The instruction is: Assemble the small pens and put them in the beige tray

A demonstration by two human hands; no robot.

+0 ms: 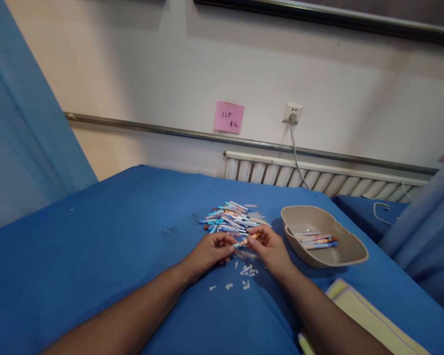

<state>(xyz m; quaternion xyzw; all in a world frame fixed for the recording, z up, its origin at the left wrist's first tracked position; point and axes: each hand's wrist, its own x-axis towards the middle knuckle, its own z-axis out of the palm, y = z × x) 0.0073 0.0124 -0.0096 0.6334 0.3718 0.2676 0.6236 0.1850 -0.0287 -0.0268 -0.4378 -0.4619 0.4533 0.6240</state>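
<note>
Blue cloth [107, 256] spreads below, where left hand [211, 250] and right hand [273, 249] pinch a pen [243, 242] between fingertips, a heap of pens [229, 218] just beyond them and a basin [350, 255] right of the right hand. From where I stand, a slack pinch could drop it, or a rightward swing could knock the basin.

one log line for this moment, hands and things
left hand: pen, pale end; right hand: same pen, orange end; beyond: pen pile; right: basin holding pens; nearer: white bits
</note>
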